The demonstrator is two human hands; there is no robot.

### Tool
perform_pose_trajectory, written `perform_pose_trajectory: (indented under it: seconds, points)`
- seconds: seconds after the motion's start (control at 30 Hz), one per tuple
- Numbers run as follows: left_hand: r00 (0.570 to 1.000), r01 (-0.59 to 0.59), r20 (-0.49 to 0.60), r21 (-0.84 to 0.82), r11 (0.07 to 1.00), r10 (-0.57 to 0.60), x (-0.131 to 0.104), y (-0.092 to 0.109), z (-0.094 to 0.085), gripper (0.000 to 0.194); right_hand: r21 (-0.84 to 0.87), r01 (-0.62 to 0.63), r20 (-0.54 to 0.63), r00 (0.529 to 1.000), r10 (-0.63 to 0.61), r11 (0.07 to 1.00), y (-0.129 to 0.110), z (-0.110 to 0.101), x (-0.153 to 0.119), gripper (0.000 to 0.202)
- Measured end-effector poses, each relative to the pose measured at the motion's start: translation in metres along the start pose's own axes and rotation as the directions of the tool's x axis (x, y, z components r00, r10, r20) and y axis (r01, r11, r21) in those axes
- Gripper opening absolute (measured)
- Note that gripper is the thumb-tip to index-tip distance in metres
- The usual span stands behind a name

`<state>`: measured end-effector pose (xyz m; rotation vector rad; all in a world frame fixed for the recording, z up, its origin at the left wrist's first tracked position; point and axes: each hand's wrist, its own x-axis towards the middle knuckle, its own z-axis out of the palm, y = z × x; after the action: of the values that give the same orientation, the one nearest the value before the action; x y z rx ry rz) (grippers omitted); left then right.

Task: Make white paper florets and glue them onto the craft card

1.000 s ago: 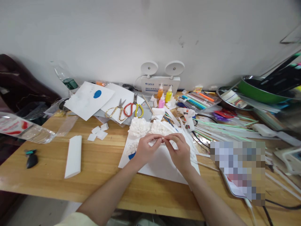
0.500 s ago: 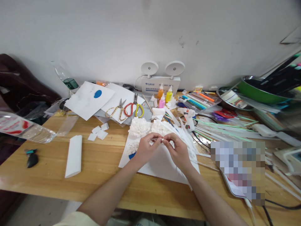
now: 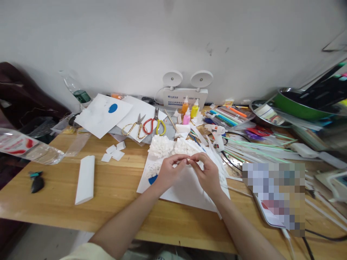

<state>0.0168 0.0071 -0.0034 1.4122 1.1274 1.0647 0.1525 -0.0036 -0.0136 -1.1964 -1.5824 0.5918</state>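
My left hand (image 3: 172,169) and my right hand (image 3: 205,170) meet fingertip to fingertip above a white sheet of paper (image 3: 184,193). Both are closed in a pinch on a tiny white piece (image 3: 188,160), mostly hidden by the fingers; it looks like a scrap of paper. Clumps of small crumpled white pieces (image 3: 161,146) lie on the sheet just beyond my hands. A blue patch (image 3: 153,179) shows on the sheet beside my left wrist.
Left on the table are small white squares (image 3: 117,155), a folded white strip (image 3: 85,180) and a water bottle (image 3: 29,146). Behind lie gold scissors (image 3: 135,126), red-and-yellow pliers (image 3: 155,122) and paint bottles (image 3: 194,109). A glue gun (image 3: 217,135) and a phone (image 3: 268,213) sit right.
My fingertips have shifted very slightly around the small white piece, the right hand moving a touch to the right. Everything on the table stays in place.
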Motion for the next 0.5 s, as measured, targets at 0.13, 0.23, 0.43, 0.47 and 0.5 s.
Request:
perform_pose_trajectory:
  seconds: [0.13, 0.23, 0.43, 0.47, 0.5]
  points:
    - [1.000, -0.013, 0.003, 0.004, 1.000, 0.013, -0.0001, -0.0003, -0.0001, 0.019, -0.011, 0.006, 0.011, 1.000, -0.006, 1.000, -0.0007, -0.0005, 0.0008, 0.006]
    - [1.000, -0.011, 0.006, -0.007, 1.000, 0.011, 0.0001, -0.0006, -0.0005, 0.019, -0.015, 0.006, 0.016, 1.000, -0.006, 1.000, -0.0003, -0.0009, 0.0009, 0.005]
    - [1.000, -0.009, 0.021, -0.068, 0.998, 0.010, 0.0002, -0.0046, -0.0005, 0.020, -0.013, 0.003, -0.029, 1.000, -0.003, 1.000, 0.0019, -0.0014, -0.0004, 0.002]
    - [1.000, -0.006, 0.022, -0.076, 0.997, 0.008, 0.0003, -0.0053, -0.0005, 0.020, -0.013, 0.004, -0.042, 0.999, -0.004, 1.000, 0.0018, -0.0013, -0.0008, 0.002]
    - [1.000, -0.003, 0.021, -0.081, 0.997, 0.005, 0.0003, -0.0059, -0.0005, 0.020, -0.013, 0.004, -0.054, 0.999, -0.005, 1.000, 0.0017, -0.0011, -0.0012, 0.002]
